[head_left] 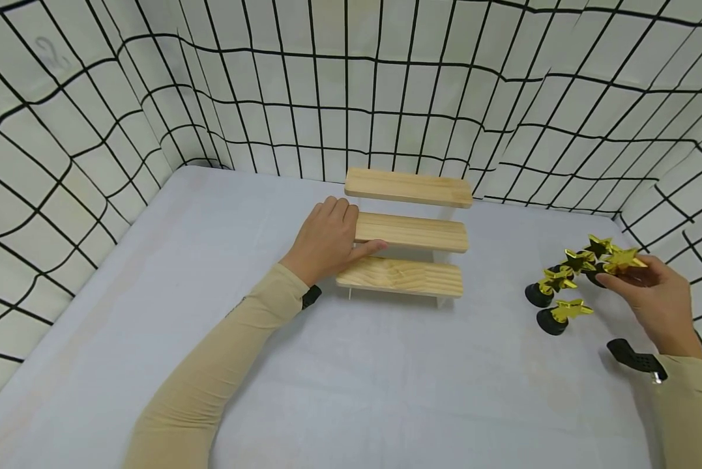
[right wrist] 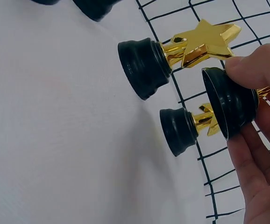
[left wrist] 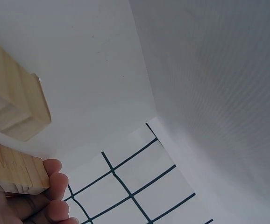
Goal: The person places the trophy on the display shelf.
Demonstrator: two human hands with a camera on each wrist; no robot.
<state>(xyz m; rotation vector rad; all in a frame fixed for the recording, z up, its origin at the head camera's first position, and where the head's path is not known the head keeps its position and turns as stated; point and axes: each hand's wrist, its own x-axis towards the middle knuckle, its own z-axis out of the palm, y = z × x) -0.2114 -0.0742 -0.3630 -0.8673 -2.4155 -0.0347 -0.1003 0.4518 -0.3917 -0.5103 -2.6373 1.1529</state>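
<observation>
"Star trophy (head_left: pixel 623 258) first: where do we have it?"

"Over the right side of the table (head_left: pixel 386 391), pinched in our right hand (head_left: pixel 658 296). From the right wrist we see our thumb (right wrist: pixel 254 70) against its black base (right wrist: pixel 230 100), fingers (right wrist: pixel 248 163) curled on the far side. It tilts out of line with the four other trophies (head_left: pixel 572 309) nearby; whether it is fully off the table, we cannot tell."

"And our left hand (head_left: pixel 327 238)?"

"Gripping the left end of the middle board (head_left: pixel 412 231) of the wooden stand (head_left: pixel 409 185), well apart from the trophies. We'd call that bracing."

"So which step are we on?"

"Picking up one trophy, we judge, with the stand steadied."

"What does the next move call for?"

"Probably a firm pinch and a clean lift, so its star doesn't snag the nearest one, while our other hand avoids tugging the board."
</observation>
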